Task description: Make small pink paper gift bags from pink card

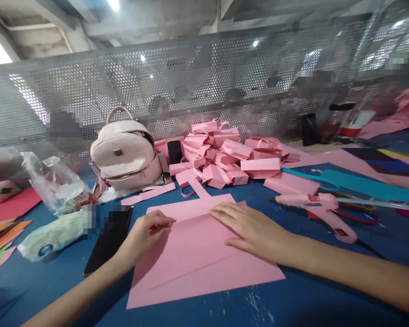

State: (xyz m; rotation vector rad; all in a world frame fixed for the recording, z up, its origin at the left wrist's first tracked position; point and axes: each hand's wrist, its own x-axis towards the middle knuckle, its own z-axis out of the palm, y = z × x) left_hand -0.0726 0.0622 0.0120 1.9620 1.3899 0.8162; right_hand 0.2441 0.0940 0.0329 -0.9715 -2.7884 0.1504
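Pink paper (187, 245) lies in front of me on the blue table, one piece over a larger one, their edges out of line. My left hand (150, 229) is at the left side of the upper piece, thumb and fingers bent in a pinch on its edge. Stretched flat across the upper right part is my right hand (240, 225), fingers spread and pressing on the paper. A narrow pink strip (199, 187) runs from the far edge toward a heap of folded pink paper boxes (221, 152), several with looped handles.
At the right lies a pink glue gun (322, 206) beside scissors (356, 213) and a teal sheet (368, 184). A black phone (105, 240), a tissue pack (54, 236), a plastic bag (49, 181) and a pale backpack (122, 154) stand left. Behind rises a perforated metal screen (191, 68).
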